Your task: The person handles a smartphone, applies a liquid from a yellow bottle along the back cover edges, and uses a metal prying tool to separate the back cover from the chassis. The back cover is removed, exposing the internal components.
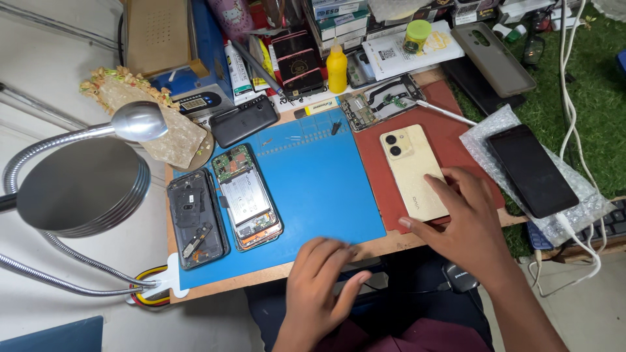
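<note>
Cream phone under right hand, opened phone on blue mat

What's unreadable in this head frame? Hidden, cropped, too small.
- Cream phone: lower end hidden under the right hand.
- Left hand: fingers curl over the desk edge, so what they touch is hidden.
- Opened phone: board parts too small.
- Keyboard: cut off by the right edge.

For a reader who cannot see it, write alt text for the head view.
A person's right hand rests on a cream phone lying face down on a red mat; the left hand rests at a blue mat beside an opened phone.
</note>
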